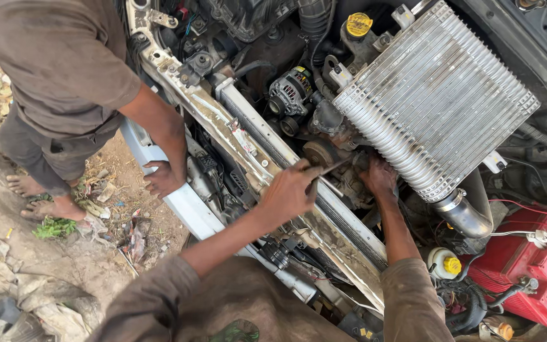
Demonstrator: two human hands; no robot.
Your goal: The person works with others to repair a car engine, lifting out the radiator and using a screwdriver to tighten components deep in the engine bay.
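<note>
I lean over an open car engine bay. My left hand [289,190] is closed around a thin metal tool [329,170], whose tip points at a round pulley [318,152] low in the engine. My right hand [380,178] reaches down beside that pulley, just under the edge of the ribbed silver intercooler [438,95]; its fingers press on dark engine parts and I cannot tell whether they hold anything. An alternator [291,88] sits just above the pulley.
Another person in a brown shirt stands at the left, one hand [161,179] resting on the white front panel [188,202]. A red battery [520,266] lies at the right, with yellow-capped reservoirs [444,263] nearby. Littered dirt ground [96,253] is at the lower left.
</note>
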